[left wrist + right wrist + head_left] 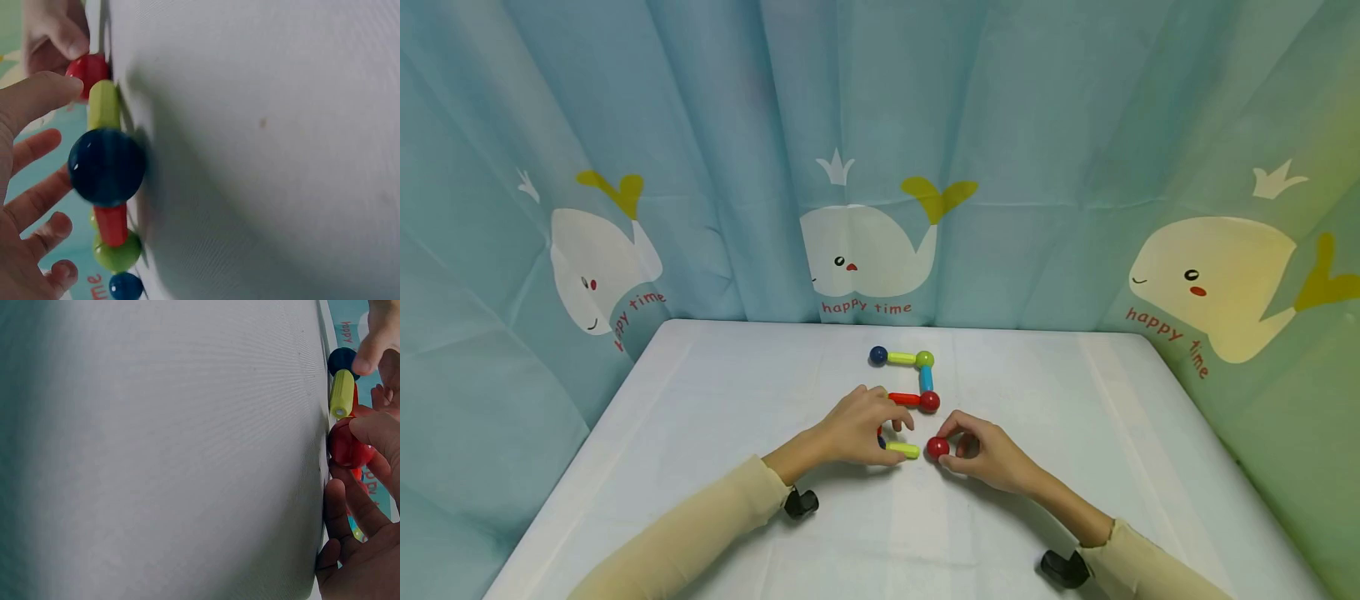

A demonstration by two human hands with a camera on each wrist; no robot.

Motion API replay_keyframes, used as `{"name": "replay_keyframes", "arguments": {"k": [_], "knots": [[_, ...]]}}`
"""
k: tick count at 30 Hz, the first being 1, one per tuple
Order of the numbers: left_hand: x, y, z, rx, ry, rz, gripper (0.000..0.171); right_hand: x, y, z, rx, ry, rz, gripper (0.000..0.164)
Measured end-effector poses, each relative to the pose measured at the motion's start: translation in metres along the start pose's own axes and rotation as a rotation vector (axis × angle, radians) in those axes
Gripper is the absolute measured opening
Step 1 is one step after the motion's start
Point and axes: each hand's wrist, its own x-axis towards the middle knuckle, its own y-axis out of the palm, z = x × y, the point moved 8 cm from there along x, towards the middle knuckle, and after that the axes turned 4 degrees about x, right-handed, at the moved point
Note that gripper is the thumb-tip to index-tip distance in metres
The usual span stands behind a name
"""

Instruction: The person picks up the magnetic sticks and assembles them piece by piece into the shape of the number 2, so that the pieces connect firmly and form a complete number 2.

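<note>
With thumb and fingers, my right hand (pixel 992 457) pinches a red ball (pixel 937 448) at the table surface. Just left of that ball lies the bare end of a yellow-green rod (pixel 904 451), a small gap between them in the head view. My left hand (pixel 856 427) hovers over the rod's other end, fingers spread and loosely bent around nothing. In the left wrist view, a dark blue ball (pixel 107 167) joins this rod to a short red rod (pixel 112 225), which leads to a green ball (pixel 117 251). The left hand partly hides these joints from the head view.
The chain continues behind the hands: a red rod (pixel 904 399), a red ball (pixel 929 402), a blue rod (pixel 927 379), a green ball (pixel 925 359), a yellow-green rod (pixel 901 358) and a dark blue ball (pixel 878 356). A whale-print curtain (pixel 1037 167) surrounds the white table (pixel 737 375).
</note>
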Motion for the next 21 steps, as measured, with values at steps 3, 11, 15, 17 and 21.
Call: {"name": "replay_keyframes", "arguments": {"k": [3,11,15,17,21], "knots": [[0.0012,0.0061,-0.0028,0.051,0.002,0.008,0.031,0.0001,0.0,-0.0008,0.006,0.002,0.0,0.025],[0.0012,0.0114,-0.0035,0.132,0.0,0.008,0.022,0.0,-0.0008,-0.0007,0.0,-0.009,-0.006,0.026],[-0.0002,0.0117,-0.0014,0.113,-0.019,0.001,0.018,-0.0004,-0.0006,-0.0011,0.005,-0.004,-0.007,0.026],[-0.0012,0.0114,-0.0005,0.088,-0.03,-0.006,0.017,-0.0006,-0.0005,-0.0017,0.01,0.001,-0.008,0.026],[-0.0029,0.0083,0.0,0.048,-0.04,-0.027,0.015,-0.0013,-0.0008,-0.0018,0.015,-0.005,-0.017,0.026]]}}
